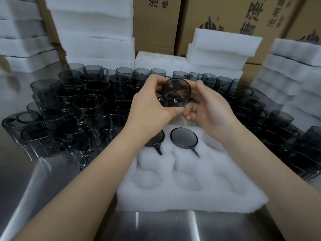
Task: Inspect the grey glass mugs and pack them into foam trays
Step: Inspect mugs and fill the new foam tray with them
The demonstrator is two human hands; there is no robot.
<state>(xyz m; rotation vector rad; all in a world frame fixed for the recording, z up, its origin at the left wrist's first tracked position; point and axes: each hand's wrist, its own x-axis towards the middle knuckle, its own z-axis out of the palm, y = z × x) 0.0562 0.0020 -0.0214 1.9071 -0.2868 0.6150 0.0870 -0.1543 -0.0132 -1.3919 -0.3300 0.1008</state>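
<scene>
Item: held mug (177, 91). Grey, see-through glass, cylindrical, with a thin round rim. It is raised above the far edge of the foam tray (191, 197), tilted so one round end faces the camera.

Grip: left hand (151, 108) closes on the mug's left side, fingers curled over the top and thumb underneath. Right hand (208, 108) cups the right side, fingers curled under the lower edge. The thumbs nearly meet below the glass.

Foam tray: white, soft and fibrous, rectangular, with rounded wells in rows. It lies on the steel table (43, 180), just below the hands.

Packed mugs: two sit in the far wells, one fully visible (184, 137), one partly behind the left forearm (156, 140). Dark rims up, thin handles pointing toward the person.

Loose mugs (86, 105): crowded upright to left and right, glossy and smoky.

Background: stacked foam slabs (97, 32) and printed cardboard cartons (156, 23).
</scene>
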